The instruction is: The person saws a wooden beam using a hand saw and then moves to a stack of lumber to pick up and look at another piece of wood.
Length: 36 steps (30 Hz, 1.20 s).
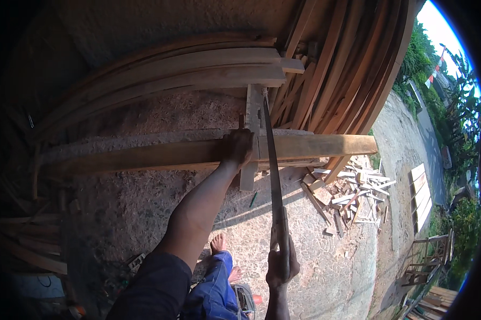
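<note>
A long wooden beam (192, 153) lies crosswise in front of me, with a pencil-like dark line across it near the saw. My left hand (237, 145) presses down on the beam, its fingers curled over it and partly in shadow. Just right of that hand, a long handsaw (273, 170) passes over the beam with its tip pointing away from me. My right hand (283, 265) is wrapped round the saw's handle at the near end. Under the beam runs a short pale cross board (247, 178) that supports it.
Stacked planks (181, 77) lie beyond the beam, and tall boards (347, 69) lean at the back right. A pile of wood offcuts (360, 189) covers the ground on the right. My bare foot (218, 243) stands below the beam. A small green stick-like object (253, 199) lies on the ground.
</note>
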{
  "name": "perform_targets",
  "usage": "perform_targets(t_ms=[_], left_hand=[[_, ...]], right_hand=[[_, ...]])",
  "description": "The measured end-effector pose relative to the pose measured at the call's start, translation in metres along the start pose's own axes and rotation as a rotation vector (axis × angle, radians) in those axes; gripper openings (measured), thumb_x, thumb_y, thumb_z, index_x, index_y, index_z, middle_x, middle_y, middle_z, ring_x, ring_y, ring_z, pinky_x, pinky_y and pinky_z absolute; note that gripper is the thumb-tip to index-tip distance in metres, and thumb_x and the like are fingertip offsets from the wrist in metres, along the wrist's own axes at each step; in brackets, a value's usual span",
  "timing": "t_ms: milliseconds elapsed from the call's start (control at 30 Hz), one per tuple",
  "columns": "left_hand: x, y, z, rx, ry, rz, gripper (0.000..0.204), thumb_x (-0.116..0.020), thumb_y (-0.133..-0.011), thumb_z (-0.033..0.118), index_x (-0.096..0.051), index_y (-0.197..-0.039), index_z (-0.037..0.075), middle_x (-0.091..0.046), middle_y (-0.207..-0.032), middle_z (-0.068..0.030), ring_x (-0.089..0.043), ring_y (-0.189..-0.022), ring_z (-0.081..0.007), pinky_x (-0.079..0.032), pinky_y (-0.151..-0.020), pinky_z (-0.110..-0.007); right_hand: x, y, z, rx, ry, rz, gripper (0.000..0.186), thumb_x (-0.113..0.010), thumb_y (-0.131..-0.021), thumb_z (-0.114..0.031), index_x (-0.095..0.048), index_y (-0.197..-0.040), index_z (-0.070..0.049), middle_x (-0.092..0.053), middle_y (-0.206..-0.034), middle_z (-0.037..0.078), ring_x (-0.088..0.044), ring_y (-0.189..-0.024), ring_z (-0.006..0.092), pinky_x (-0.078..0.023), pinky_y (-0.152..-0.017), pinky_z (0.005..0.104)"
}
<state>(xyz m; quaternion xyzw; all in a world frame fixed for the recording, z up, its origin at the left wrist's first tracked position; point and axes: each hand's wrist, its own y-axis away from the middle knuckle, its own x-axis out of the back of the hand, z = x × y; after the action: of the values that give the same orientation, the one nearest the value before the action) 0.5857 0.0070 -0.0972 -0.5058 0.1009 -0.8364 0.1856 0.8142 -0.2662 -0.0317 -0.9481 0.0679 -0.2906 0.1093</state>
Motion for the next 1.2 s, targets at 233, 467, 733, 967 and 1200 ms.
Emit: perform_targets(t_ms=[233,467,733,967,1200], left_hand=[[0.007,0.004,-0.002,-0.014,0.020,-0.119,0.021,-0.065,-0.088,0.023,-0.059,-0.100,0.007,-0.064,-0.105,-0.0148,-0.062,-0.101,-0.0375,-0.044,-0.090,-0.049],[-0.003,-0.001,-0.011,-0.005,-0.001,-0.094,0.030,-0.068,-0.076,0.010,-0.057,-0.103,0.007,-0.062,-0.110,-0.0142,-0.059,-0.107,-0.0363,-0.044,-0.091,-0.049],[-0.018,0.001,-0.009,0.010,0.140,-0.023,0.021,-0.051,-0.078,-0.001,-0.058,-0.097,0.004,-0.062,-0.104,-0.0188,-0.059,-0.101,-0.0424,-0.048,-0.084,-0.049],[-0.016,0.001,-0.018,-0.044,0.129,-0.002,0.023,-0.059,-0.074,0.004,-0.056,-0.097,0.005,-0.062,-0.106,-0.0184,-0.060,-0.101,-0.0412,-0.044,-0.088,-0.052],[-0.013,0.000,-0.011,-0.038,-0.011,0.008,0.026,-0.059,-0.076,0.003,-0.059,-0.102,0.008,-0.063,-0.110,-0.0171,-0.060,-0.103,-0.0388,-0.044,-0.089,-0.053]], right_hand=[[-0.006,0.015,0.011,-0.024,-0.083,0.048,0.050,-0.063,-0.079,0.006,-0.060,-0.129,0.002,-0.071,-0.101,0.010,-0.062,-0.071,0.0104,-0.049,-0.062,0.0248],[0.012,0.041,0.025,0.077,0.060,-0.062,0.047,-0.069,-0.083,-0.007,-0.059,-0.128,0.001,-0.068,-0.115,0.020,-0.072,-0.088,0.0275,-0.055,-0.068,0.0334],[-0.042,-0.026,0.030,0.177,0.000,-0.005,0.052,-0.070,-0.084,-0.009,-0.056,-0.133,-0.002,-0.065,-0.123,0.022,-0.073,-0.086,0.0321,-0.057,-0.066,0.0351],[-0.013,0.037,0.037,-0.033,0.032,-0.146,0.040,-0.064,-0.089,-0.006,-0.060,-0.128,-0.003,-0.067,-0.121,0.016,-0.070,-0.100,0.0294,-0.056,-0.078,0.0339],[-0.048,-0.007,0.047,0.105,-0.085,0.007,0.045,-0.068,-0.088,-0.009,-0.057,-0.130,0.002,-0.068,-0.117,0.020,-0.072,-0.095,0.0280,-0.055,-0.075,0.0339]])
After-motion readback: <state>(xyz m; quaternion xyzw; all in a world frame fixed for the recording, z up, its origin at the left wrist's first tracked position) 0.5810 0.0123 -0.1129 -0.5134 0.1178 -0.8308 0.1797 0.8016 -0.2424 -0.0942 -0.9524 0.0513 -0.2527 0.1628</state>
